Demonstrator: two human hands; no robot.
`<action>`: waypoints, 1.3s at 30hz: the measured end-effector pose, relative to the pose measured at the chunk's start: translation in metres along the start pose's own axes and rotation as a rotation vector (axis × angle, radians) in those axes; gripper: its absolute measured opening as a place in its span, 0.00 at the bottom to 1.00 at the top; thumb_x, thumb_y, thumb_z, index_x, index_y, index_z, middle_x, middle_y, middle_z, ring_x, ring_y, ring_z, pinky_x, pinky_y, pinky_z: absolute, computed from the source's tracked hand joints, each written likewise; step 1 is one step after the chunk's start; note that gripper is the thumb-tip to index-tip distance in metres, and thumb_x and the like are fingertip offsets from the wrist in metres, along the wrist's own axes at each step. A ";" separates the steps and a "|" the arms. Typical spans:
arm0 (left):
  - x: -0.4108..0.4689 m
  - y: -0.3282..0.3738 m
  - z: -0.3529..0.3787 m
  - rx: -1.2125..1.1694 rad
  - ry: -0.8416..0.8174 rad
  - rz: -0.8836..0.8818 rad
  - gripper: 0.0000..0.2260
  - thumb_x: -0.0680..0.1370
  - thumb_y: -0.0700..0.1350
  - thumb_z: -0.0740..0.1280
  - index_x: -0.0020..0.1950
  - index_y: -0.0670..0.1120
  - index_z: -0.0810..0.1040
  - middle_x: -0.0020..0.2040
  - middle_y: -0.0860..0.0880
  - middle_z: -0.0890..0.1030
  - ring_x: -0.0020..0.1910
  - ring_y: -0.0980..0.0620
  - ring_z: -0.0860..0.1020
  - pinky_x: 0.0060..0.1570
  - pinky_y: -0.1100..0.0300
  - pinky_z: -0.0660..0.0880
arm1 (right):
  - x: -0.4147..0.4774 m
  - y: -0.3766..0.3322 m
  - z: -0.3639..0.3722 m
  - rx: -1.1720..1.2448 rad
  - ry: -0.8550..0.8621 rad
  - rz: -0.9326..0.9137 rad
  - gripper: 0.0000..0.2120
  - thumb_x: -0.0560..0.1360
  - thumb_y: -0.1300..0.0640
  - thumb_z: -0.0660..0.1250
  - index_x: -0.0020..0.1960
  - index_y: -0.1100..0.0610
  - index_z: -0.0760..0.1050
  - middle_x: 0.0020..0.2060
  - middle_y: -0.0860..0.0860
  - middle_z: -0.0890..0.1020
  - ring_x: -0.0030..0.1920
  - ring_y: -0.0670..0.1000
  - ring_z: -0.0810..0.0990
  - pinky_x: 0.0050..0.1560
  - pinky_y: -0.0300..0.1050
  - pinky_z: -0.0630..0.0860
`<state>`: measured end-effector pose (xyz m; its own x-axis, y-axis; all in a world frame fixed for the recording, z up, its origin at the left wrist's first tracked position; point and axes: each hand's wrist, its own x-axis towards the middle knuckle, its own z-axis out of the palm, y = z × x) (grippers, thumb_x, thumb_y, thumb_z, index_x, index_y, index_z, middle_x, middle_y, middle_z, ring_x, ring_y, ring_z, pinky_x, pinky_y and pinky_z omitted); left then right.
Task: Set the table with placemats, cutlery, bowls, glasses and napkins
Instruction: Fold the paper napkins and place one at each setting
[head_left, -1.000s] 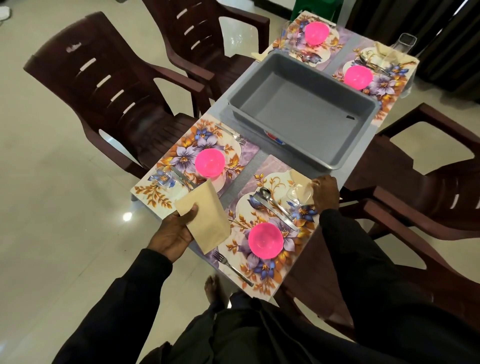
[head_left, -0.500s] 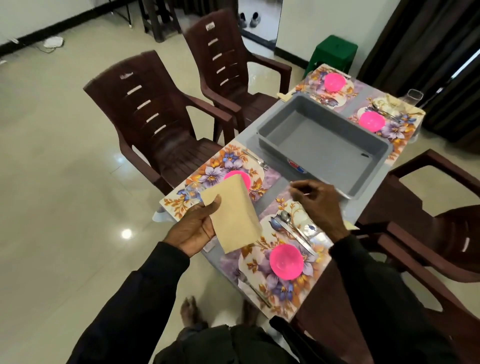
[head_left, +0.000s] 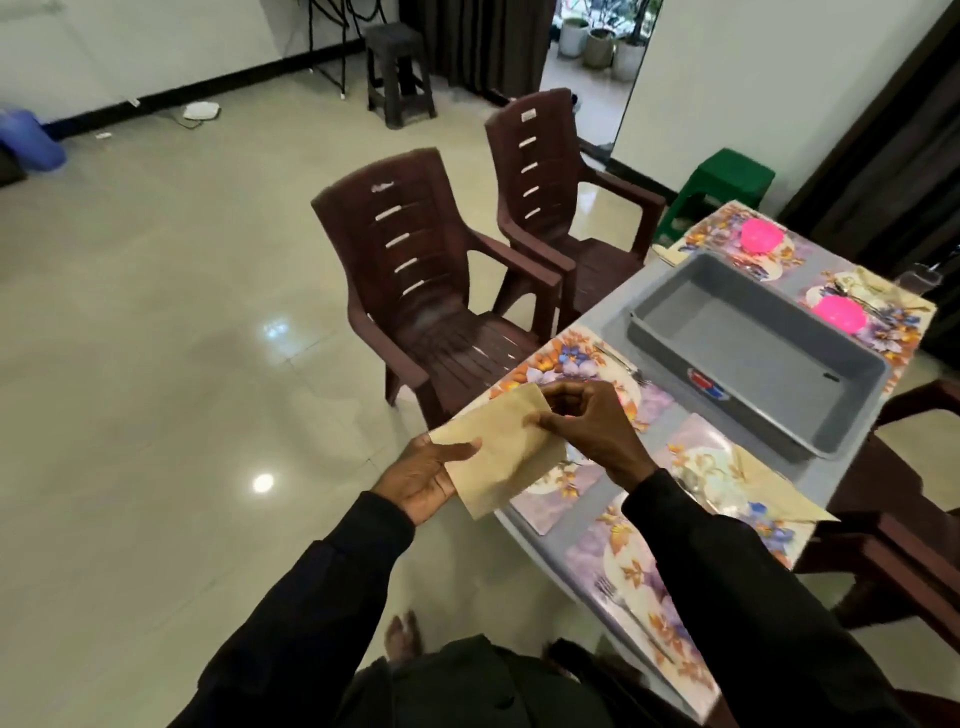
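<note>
Left hand (head_left: 421, 478): palm up, at the left of the pair. Thumb lies across the top of the napkin's near-left corner and the fingers curl beneath, so it grips the sheet.
Napkin (head_left: 498, 457): beige, flat, 1 sheet or fold, tilted. It is in the air over the table's near-left edge, partly over the floor, and touches no setting.
Right hand (head_left: 587, 426): reaches in from the right, fingers curled, thumb and fingertips pinching the napkin's far-right edge. Wrist is bent and the dark sleeve crosses the near setting.
Left placemat (head_left: 571, 364): floral, just beyond the hands, with a fork (head_left: 618, 358) on its far side. Its bowl is hidden behind the right hand.
Table (head_left: 610, 319): the grey tub (head_left: 753, 353) in the middle looks empty.
Right placemat (head_left: 613, 551): already carries a laid napkin (head_left: 779, 493).
Step in hand: napkin for the left near setting, judged to be the last item.
Next move calls for: squaring the fold with both hands, then lowering it flat onto the left placemat, clear of the fork.
</note>
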<state>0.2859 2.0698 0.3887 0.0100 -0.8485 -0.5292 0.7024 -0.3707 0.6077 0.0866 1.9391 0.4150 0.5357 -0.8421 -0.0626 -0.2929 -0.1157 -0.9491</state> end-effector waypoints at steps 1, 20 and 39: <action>0.000 0.003 -0.011 -0.011 0.000 -0.013 0.22 0.79 0.31 0.67 0.73 0.37 0.73 0.67 0.37 0.80 0.66 0.39 0.79 0.60 0.46 0.80 | 0.002 -0.007 0.012 -0.041 0.032 -0.035 0.10 0.71 0.63 0.78 0.53 0.61 0.84 0.44 0.49 0.86 0.44 0.40 0.84 0.47 0.32 0.77; 0.039 0.076 -0.092 -0.033 0.011 -0.020 0.22 0.82 0.42 0.68 0.75 0.41 0.72 0.70 0.38 0.78 0.67 0.38 0.78 0.60 0.41 0.79 | 0.072 -0.030 0.097 -0.006 -0.044 0.015 0.19 0.71 0.61 0.78 0.61 0.57 0.80 0.53 0.48 0.86 0.52 0.48 0.85 0.52 0.41 0.82; 0.143 0.186 -0.046 -0.041 0.025 -0.146 0.30 0.81 0.63 0.64 0.69 0.38 0.76 0.65 0.39 0.82 0.65 0.38 0.80 0.68 0.43 0.73 | 0.162 -0.010 0.070 -0.446 0.013 -0.394 0.15 0.73 0.56 0.66 0.57 0.56 0.84 0.66 0.51 0.79 0.68 0.49 0.75 0.70 0.48 0.72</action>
<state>0.4509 1.8970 0.3990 -0.0770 -0.7766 -0.6252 0.7258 -0.4736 0.4989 0.2315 1.8406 0.3925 0.6625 -0.6968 0.2748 -0.3801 -0.6289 -0.6782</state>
